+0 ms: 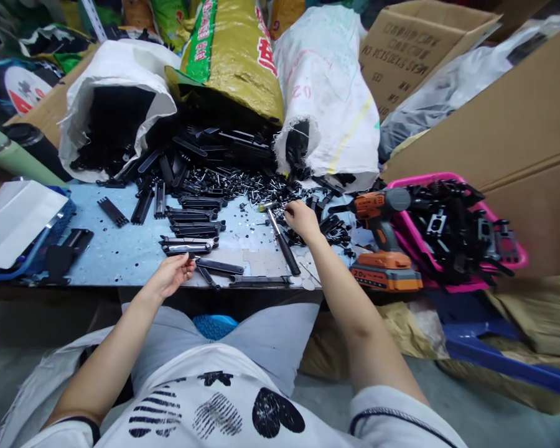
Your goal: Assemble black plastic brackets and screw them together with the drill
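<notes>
My left hand [173,275] is at the table's front edge with its fingers curled together. Their tips are beside a black plastic arm [219,266], and what they pinch is too small to make out. Beyond it lies a row of similar black parts [193,229]. My right hand [302,219] reaches to the near side of a heap of screws and small black pieces [233,182]. Its fingers are bent together, and anything in them is hidden. Just left of it lies a hammer [284,247] with a dark handle.
An orange cordless drill [382,249] stands right of my right arm, by a pink basket [518,252] of black parts. Open sacks [336,124] spill parts at the back. A blue basket [56,230] sits left. Cardboard [518,124] rises on the right.
</notes>
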{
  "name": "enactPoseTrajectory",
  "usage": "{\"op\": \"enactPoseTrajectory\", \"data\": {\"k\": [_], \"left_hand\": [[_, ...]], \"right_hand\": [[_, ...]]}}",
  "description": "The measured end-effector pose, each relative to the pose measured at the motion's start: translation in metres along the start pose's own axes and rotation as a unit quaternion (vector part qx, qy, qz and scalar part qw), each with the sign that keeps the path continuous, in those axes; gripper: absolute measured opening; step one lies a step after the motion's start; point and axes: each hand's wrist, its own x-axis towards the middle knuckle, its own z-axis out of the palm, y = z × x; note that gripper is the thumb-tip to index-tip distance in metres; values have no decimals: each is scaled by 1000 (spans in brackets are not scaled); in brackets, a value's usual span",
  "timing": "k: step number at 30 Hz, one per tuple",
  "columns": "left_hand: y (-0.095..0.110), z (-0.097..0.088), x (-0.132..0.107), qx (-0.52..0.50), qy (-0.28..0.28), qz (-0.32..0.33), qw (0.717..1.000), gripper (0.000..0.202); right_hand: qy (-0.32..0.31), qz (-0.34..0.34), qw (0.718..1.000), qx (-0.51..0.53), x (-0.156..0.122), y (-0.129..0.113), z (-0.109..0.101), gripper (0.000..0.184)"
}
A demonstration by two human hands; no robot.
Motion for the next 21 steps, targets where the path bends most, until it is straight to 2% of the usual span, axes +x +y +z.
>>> {"op": "enactPoseTrajectory", "data": {"k": [2,5,9,11,15,17,21], "left_hand": [[-5,-6,-3,-19,11,-8,1000,12],[-5,-7,-4,-1,17,-6,1000,14],[-8,-6,-2,83,14,22,996,23],[-14,-6,1,162,38,88,982,27],[-29,-6,12,286,72,244,924,40],[-33,-6,16,290,64,259,919,44],[-33,-5,17,265,56,240,932,48]], "right_hand": [[43,-41,995,82,-13,-19,-10,21],[33,-118,975,186,-37,-57,-27,18],[-65,-145,955,252,-73,-102,-38,13],[-125,-135,945,272,-87,-116,-37,12],[-198,-126,939,251,-102,-128,-33,9],[-206,-138,945,213,-103,-133,-33,9],[-221,-206,950,81,-106,-146,-31,11]]}}
